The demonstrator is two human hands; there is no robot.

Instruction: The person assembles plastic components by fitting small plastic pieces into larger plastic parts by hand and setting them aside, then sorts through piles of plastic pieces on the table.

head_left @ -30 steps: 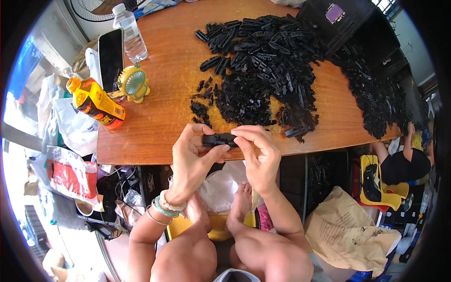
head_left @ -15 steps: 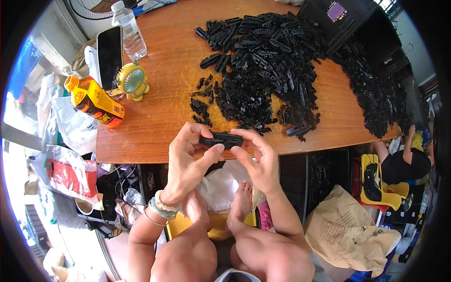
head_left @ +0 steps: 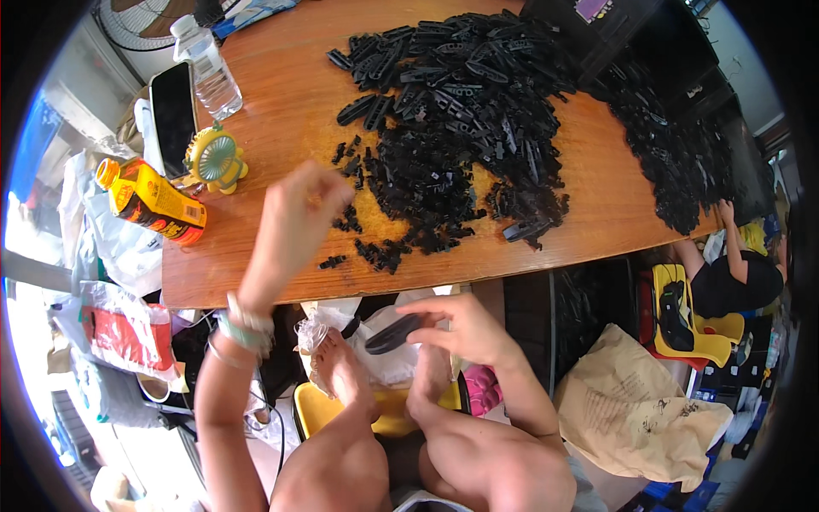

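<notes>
A long black plastic part [head_left: 391,335] with rounded ends is pinched in the fingers of my right hand [head_left: 467,328], above my feet and just off the table's near edge. My left hand [head_left: 299,209] is raised over the near part of the table, its fingertips close to a scatter of small black plastic pieces [head_left: 348,220]. Motion smears those fingers, so whether they grip anything does not show. Farther back lies a heap of long black plastic parts [head_left: 461,64], and in front of it a pile of small black clips [head_left: 418,183].
On the left of the wooden table [head_left: 281,102] are an orange drink bottle [head_left: 162,205], a small yellow fan [head_left: 216,160], a phone [head_left: 174,115] and a clear water bottle [head_left: 213,72]. More black parts [head_left: 674,162] lie at right, near another person [head_left: 734,290]. A paper sack [head_left: 640,401] stands below.
My hands have parted. The left let go of the long black part and moved up and left over the table; the right drew the part down below the table edge.
</notes>
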